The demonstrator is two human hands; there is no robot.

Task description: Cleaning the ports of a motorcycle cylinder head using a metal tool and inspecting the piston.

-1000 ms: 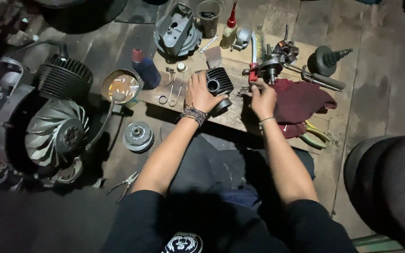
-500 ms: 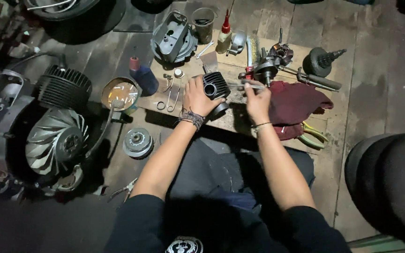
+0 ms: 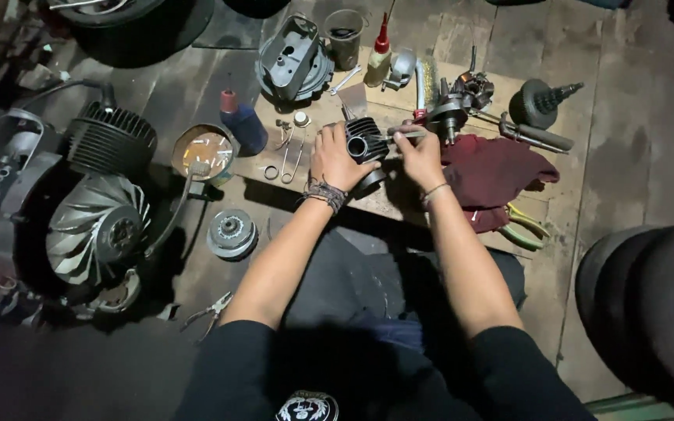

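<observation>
My left hand (image 3: 335, 160) grips a black finned engine cylinder (image 3: 366, 140) that rests on a wooden board (image 3: 388, 204), its round port facing me. A thin metal tool (image 3: 404, 134) is pinched in my right hand (image 3: 421, 156), with the tip laid against the cylinder's right side. Both wrists carry bracelets. A dark red rag (image 3: 493, 173) lies just right of my right hand. Behind it stands a crankshaft assembly (image 3: 454, 105).
On the floor to the left are a fan cover with blades (image 3: 99, 230), a finned cylinder shroud (image 3: 109, 140), a tin (image 3: 204, 150) and a round clutch part (image 3: 231, 232). Pliers (image 3: 208, 312) lie near my left elbow. An oil bottle (image 3: 378, 58) and engine casing (image 3: 294, 58) stand behind. Tyres (image 3: 649, 300) are at right.
My right hand has moved from the red-handled part at the crankshaft to the cylinder, now holding a thin tool against it. The left hand has kept its grip on the cylinder.
</observation>
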